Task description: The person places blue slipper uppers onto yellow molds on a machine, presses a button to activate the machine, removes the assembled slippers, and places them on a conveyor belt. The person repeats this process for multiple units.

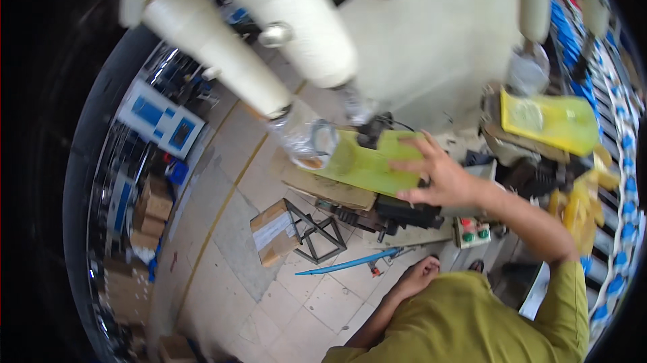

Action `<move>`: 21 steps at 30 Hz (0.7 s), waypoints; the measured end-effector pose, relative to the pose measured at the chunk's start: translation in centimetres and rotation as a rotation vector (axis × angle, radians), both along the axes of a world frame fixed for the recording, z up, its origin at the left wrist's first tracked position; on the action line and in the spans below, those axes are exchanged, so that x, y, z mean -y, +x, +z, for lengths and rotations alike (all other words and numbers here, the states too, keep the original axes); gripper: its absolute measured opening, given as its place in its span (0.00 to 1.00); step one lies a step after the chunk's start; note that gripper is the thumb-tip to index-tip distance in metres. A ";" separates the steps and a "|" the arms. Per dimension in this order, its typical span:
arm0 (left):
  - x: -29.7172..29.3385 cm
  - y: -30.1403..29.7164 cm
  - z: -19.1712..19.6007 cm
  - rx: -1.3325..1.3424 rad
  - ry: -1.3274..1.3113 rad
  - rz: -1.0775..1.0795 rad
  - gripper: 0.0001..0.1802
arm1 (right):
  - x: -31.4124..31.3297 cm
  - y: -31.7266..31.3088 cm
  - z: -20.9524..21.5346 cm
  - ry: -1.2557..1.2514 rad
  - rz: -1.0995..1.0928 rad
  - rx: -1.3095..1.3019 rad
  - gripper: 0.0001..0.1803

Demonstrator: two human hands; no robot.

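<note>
A translucent yellow-green sheet (360, 164) lies on a board on the machine's near station. My right hand (438, 173) is over the right end of this sheet, fingers and thumb spread apart across it; whether the fingertips press on it I cannot tell. Just at the sheet's left end comes down a press head wrapped in clear plastic (311, 144). My left hand (422, 275) hangs low in front of my body, fingers curled in, with no object showing in it. On the right station sits a second yellow sheet (556, 122), below another plastic-wrapped head (528, 70).
Large cream cylinders (283, 19) loom overhead at the left. A control box (474, 233) with green and red buttons is beside my right forearm. Below the station are a metal frame (317, 232), a cardboard piece (275, 232) and a blue air gun (347, 263). Yellow pieces (581, 218) gather at the right.
</note>
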State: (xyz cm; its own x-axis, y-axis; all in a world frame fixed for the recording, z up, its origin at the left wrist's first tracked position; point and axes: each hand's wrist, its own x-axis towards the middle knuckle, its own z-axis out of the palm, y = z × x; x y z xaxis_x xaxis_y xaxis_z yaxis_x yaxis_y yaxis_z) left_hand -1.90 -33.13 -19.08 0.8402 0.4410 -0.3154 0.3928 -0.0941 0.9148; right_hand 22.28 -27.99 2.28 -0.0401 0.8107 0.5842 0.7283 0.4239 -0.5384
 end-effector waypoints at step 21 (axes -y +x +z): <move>4.8 14.6 2.9 -0.122 -0.272 -0.635 0.16 | 35.6 -3.4 -19.9 0.193 -1.717 -0.625 0.09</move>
State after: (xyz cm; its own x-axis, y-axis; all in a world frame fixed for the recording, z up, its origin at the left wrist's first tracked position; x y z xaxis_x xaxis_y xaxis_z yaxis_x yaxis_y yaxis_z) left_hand 12.74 -37.90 -16.16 0.8606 -0.2314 -0.4537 0.4394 -0.1129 0.8912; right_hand 18.86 -63.58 -17.63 0.8967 -0.3544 0.2652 0.1097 -0.4025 -0.9088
